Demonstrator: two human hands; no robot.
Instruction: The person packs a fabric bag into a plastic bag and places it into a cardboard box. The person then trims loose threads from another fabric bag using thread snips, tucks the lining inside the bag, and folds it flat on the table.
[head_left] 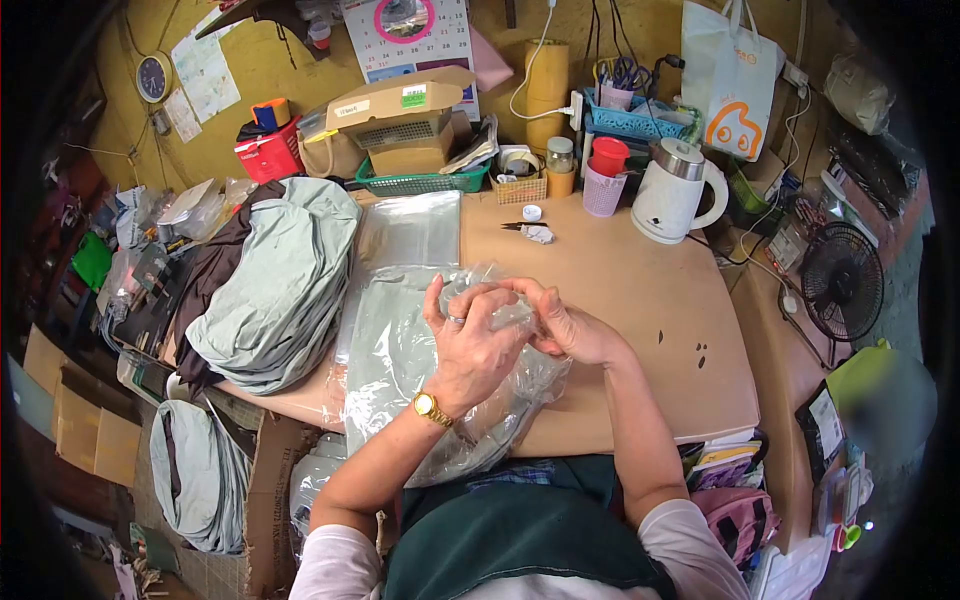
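Observation:
A clear plastic bag [400, 345] with pale grey-green cloth inside lies at the table's front edge. My left hand [480, 335], with a ring and a gold watch [432, 408] on its wrist, is curled around the gathered top of the bag. Close against it, my right hand [572, 325] has its fingers bent on the same gathered plastic. The fingertips of both hands partly hide each other. Flat clear bags [410, 228] lie just behind the filled bag.
A large pile of folded pale cloth [280, 285] sits on the left. Small pliers [525, 226] lie behind my hands. A white kettle [680, 190] stands back right, near a pink cup [603, 190]. A black fan [842, 280] is at the far right.

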